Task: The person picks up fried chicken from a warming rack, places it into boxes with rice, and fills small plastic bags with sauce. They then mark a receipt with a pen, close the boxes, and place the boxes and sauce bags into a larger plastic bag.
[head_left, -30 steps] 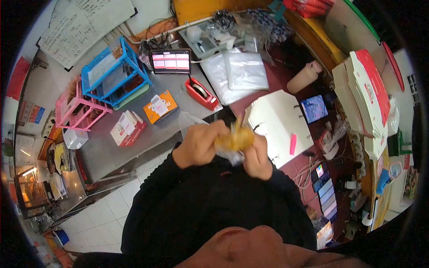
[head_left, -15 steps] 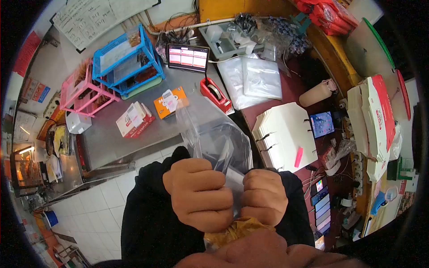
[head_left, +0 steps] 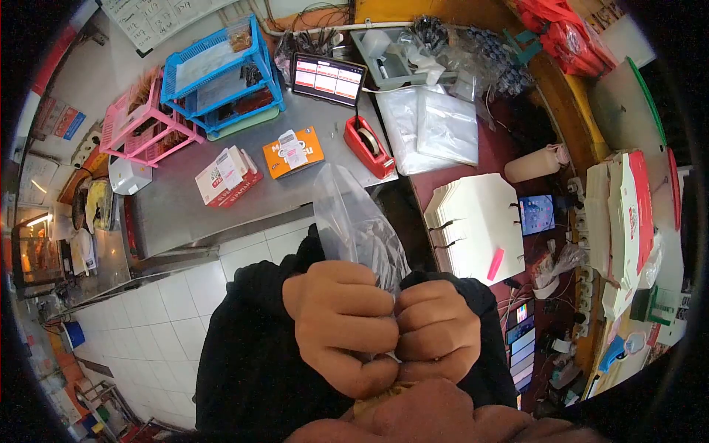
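Observation:
Both fists are side by side close to my body, knuckles up. My left hand (head_left: 346,325) is closed on a clear plastic bag (head_left: 360,229). Touching it on the right, my right hand (head_left: 437,329) also grips the gathered plastic. The upper part of the bag stands up beyond the fists, transparent and creased. Below the hands, a strip of something yellow-brown (head_left: 378,400) shows, mostly hidden by the hands and the face close to the camera.
A metal counter holds an orange box (head_left: 294,152), a red-and-white box (head_left: 227,177), a red tape dispenser (head_left: 369,148), a tablet (head_left: 328,78) and blue baskets (head_left: 221,74). At right are stacked white cartons (head_left: 476,221), plastic bags (head_left: 447,127), a bottle (head_left: 535,164) and phones (head_left: 523,347).
My two fists have come together, closing the gap between them. The bag's top has narrowed, and less of the yellow-brown thing shows. The whole view has shifted slightly.

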`<state>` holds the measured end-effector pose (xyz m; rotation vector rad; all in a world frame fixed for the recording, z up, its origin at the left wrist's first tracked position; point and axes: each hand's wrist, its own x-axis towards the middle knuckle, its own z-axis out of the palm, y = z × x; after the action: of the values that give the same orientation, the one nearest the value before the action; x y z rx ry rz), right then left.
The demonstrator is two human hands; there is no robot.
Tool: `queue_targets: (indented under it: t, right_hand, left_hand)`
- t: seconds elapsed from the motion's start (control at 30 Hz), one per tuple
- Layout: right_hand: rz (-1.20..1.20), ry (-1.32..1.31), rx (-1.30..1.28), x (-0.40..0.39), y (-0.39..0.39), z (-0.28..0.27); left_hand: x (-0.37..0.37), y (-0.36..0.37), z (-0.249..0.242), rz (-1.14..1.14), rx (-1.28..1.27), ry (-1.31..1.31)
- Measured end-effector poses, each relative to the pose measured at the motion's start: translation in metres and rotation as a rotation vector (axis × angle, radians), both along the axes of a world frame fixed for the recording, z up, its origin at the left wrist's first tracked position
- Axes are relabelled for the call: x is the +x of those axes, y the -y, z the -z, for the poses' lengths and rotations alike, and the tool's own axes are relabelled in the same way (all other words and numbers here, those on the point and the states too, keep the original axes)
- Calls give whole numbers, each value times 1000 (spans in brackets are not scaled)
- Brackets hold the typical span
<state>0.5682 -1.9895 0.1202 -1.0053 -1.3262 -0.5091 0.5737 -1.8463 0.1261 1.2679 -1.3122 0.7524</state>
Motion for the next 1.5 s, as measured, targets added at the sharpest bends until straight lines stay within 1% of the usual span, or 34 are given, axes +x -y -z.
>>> queue_targets:
  t: [0.07,0.17,0.27,0.33,0.37,0.43,0.47,0.53,0.67,0.73,0.77,0.8,0.87,0.9,0.97,1.03,1.07,1.13,1.2,1.27,1.3,1.33,1.4,1.43,1.47,1.5]
  right_hand:
    - [-16,-9,-8,-2,-2,1]
    - [-20,-53,53,-5,-12,2]
    - [15,-68,112,-2,-20,1]
    - [25,-40,54,3,-22,3]
    - [15,-49,52,5,-26,4]
    - [82,-37,109,12,-35,5]
    - [69,-39,108,14,-39,6]
    - [126,3,154,18,-45,7]
    - [82,62,152,24,-57,-1]
    - [7,94,197,22,-64,-4]
    - [-11,36,156,16,-64,-5]
    - [-21,41,153,17,-67,-6]
    - [-70,-28,163,16,-77,-6]
    - [-91,-54,165,16,-82,-5]
    - [-35,22,253,21,-95,-4]
    - [-22,37,249,25,-104,-3]
    - [-1,70,249,27,-109,-3]
    - [4,69,276,31,-122,3]
    - [8,78,305,34,-131,5]
    - [47,65,232,36,-139,6]
    - [40,69,237,34,-139,4]
    - [50,-43,117,30,-137,2]
    - [57,-131,11,34,-148,1]
    - [36,-60,103,36,-159,3]
    - [27,-32,134,36,-164,5]
    - [18,-2,165,37,-170,7]
  left_hand:
    - [-3,-3,-1,-2,-19,-23]
    - [-7,-9,-9,1,42,-154]
    - [-9,-12,-7,-47,5,-222]
    - [-3,-15,1,-120,-17,-14]
    - [-2,-18,3,-130,-18,-23]
    - [1,-26,5,-177,41,31]
    - [1,-30,6,-190,41,29]
    - [2,-38,8,-187,49,55]
    - [-4,-47,5,-236,54,57]
    - [-12,-51,2,-224,31,-43]
    - [-15,-53,0,-233,29,-39]
    - [-17,-55,-3,-244,-4,-113]
    - [-20,-63,-8,-264,-41,-197]
    - [-19,-69,-10,-256,-23,-199]
    - [-16,-78,-8,-257,-9,-211]
    - [-11,-83,1,-353,-52,31]
    - [-11,-85,2,-357,-53,25]
    - [-10,-93,2,-473,-85,36]
    - [-7,-103,2,-512,-82,46]
    - [-7,-115,2,-556,-74,51]
    - [-6,-121,1,-558,-61,40]
    - [-5,-127,1,-559,-48,34]
    - [-3,-137,2,-561,-70,55]
    - [-4,-142,2,-559,-97,53]
    - [-9,-148,3,-564,-92,60]
    - [-16,-155,3,-570,-72,-86]
